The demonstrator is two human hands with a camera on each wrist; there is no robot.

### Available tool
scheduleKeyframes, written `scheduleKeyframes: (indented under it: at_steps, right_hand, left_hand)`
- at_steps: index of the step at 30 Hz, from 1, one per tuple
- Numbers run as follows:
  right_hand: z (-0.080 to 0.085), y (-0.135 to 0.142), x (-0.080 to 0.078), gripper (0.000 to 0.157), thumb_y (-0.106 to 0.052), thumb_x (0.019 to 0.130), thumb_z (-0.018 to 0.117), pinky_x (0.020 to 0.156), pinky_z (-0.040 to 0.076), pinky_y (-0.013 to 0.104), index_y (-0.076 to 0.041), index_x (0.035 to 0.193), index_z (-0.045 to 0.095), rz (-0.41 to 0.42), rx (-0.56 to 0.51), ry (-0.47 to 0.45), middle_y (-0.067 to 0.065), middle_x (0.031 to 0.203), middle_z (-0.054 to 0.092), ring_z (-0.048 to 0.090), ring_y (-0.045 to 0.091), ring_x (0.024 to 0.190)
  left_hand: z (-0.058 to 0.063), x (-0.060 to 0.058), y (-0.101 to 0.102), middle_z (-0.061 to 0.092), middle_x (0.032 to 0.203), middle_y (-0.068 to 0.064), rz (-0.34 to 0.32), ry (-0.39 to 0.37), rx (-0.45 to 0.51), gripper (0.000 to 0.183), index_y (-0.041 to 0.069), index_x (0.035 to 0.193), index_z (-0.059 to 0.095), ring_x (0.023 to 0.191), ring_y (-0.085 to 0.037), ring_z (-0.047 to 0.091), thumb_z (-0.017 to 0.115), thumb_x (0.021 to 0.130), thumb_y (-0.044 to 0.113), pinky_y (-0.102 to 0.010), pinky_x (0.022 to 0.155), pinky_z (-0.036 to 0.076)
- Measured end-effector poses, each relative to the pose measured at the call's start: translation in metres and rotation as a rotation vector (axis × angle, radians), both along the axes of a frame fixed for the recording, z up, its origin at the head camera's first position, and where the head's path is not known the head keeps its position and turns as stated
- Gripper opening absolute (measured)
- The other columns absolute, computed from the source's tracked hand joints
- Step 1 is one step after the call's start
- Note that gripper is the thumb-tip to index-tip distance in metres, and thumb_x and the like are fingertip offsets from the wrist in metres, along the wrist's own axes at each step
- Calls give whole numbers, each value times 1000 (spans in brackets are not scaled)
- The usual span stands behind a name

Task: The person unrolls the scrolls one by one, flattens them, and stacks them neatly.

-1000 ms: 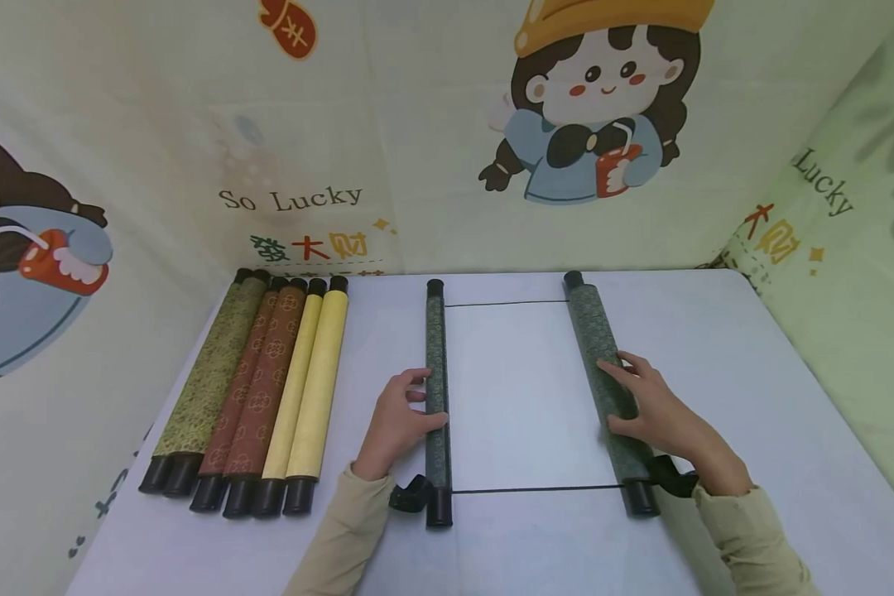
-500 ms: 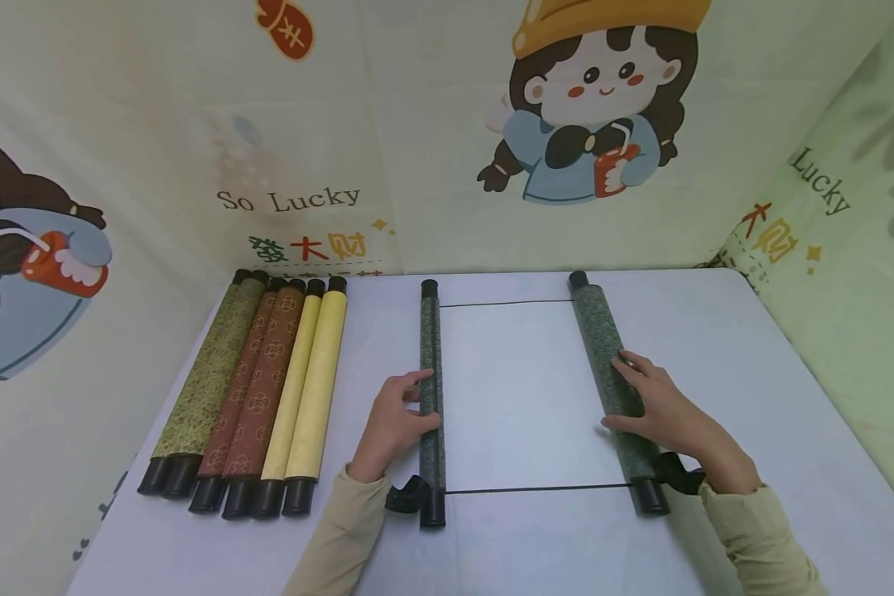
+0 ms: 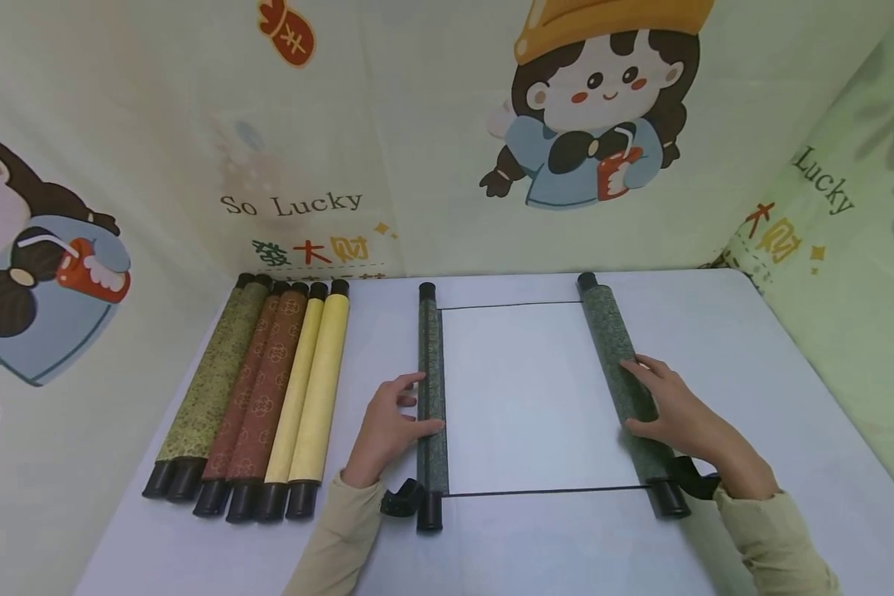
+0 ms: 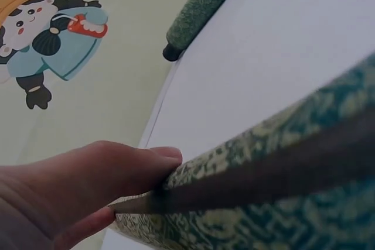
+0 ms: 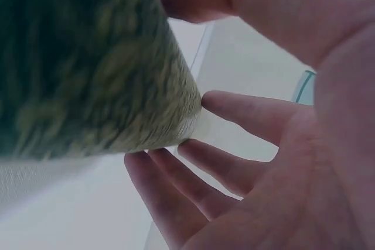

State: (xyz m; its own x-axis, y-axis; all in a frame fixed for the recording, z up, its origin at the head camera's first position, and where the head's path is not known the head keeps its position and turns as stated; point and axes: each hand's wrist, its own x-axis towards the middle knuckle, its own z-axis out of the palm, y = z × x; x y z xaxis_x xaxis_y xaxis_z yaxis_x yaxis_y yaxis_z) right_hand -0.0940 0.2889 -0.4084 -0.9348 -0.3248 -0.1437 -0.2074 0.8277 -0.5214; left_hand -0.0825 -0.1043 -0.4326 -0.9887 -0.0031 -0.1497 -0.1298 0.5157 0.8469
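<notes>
A green-patterned scroll lies partly unrolled, its white paper [image 3: 532, 397] stretched between two ends with black knobs. Around the slim left roller [image 3: 430, 356], the left hand [image 3: 389, 426] has its thumb on the right side and fingers on the left. The right hand [image 3: 687, 418] grips the thicker right roll [image 3: 618, 356], thumb on its inner side. In the left wrist view the thumb [image 4: 117, 168] presses against the patterned cloth [image 4: 234, 156] beside a dark strip. Fingertips [image 5: 214, 100] touch the curved underside of the roll [image 5: 99, 68] in the right wrist view.
Several rolled scrolls lie side by side at the left: speckled olive ones [image 3: 209, 381], brown-red ones [image 3: 268, 389] and yellow ones [image 3: 320, 381]. A printed cloth backdrop [image 3: 432, 165] rises behind the white table [image 3: 775, 414]. Each wrist wears a black camera mount [image 3: 402, 498].
The right roll has moved right with the right hand, exposing a wider stretch of white paper. The left roller has shifted slightly left, and more of its patterned strip shows.
</notes>
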Motion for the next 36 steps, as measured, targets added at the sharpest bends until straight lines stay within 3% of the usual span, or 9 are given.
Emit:
scheduleKeyframes:
  at_steps: [7,17,36]
  right_hand:
    - [3,1,2,74,-6,86,65,90,41,65,13,148,30,-8,33,21,38,153,16,23,58,133]
    - [1,7,4,84,-16,88,72,98,34,70,21,146,23,-85,132,17,42,148,19,23,61,131]
    - [0,22,2,94,-23,83,79,97,36,71,20,146,25,-129,132,7,45,146,20,25,63,130]
  left_hand:
    - [4,1,-3,58,128,-21,-6,-25,19,72,4,140,53,110,-34,60,82,74,4,-44,80,55]
    - [3,1,-8,54,129,-21,-20,-37,18,64,12,134,62,111,-34,57,77,74,-1,-37,72,52]
    - [2,0,-15,47,139,-22,-55,-40,18,70,10,140,57,118,-37,56,70,73,-4,-37,77,53]
